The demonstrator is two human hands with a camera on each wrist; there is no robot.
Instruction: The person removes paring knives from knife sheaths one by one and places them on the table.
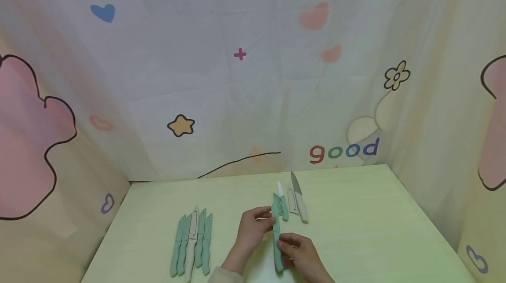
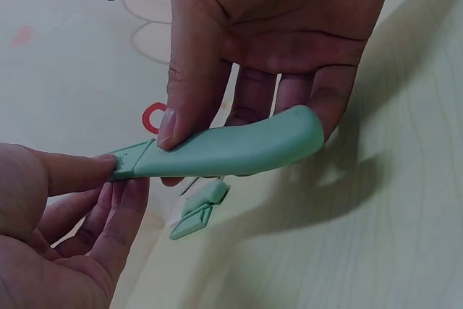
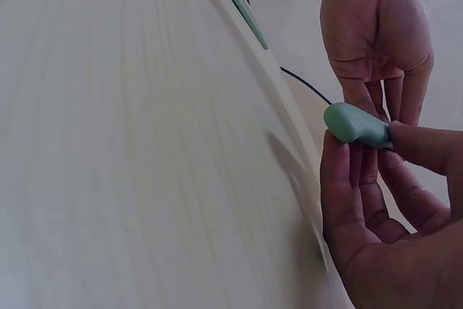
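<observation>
A green-handled knife [image 1: 277,252] in a green sheath [image 1: 275,226] is held upright in the head view, between both hands. My left hand [image 1: 251,229] pinches the sheath between thumb and fingers. With thumb and fingertips, my right hand [image 1: 303,254] grips the handle close to where it meets the sheath. In the left wrist view the handle [image 2: 231,148] and sheath sit end to end, and the blade is hidden. Only the rounded handle end [image 3: 351,122] shows clearly in the right wrist view.
Just beyond the hands lie a small green-handled knife [image 1: 284,206] with its pale blade bare, a white sheath [image 1: 292,199] and a white-handled knife [image 1: 301,206]. At left, several green sheathed knives [image 1: 177,248] flank a white one [image 1: 190,248]. A patterned curtain [image 1: 221,76] backs the table [image 1: 375,212].
</observation>
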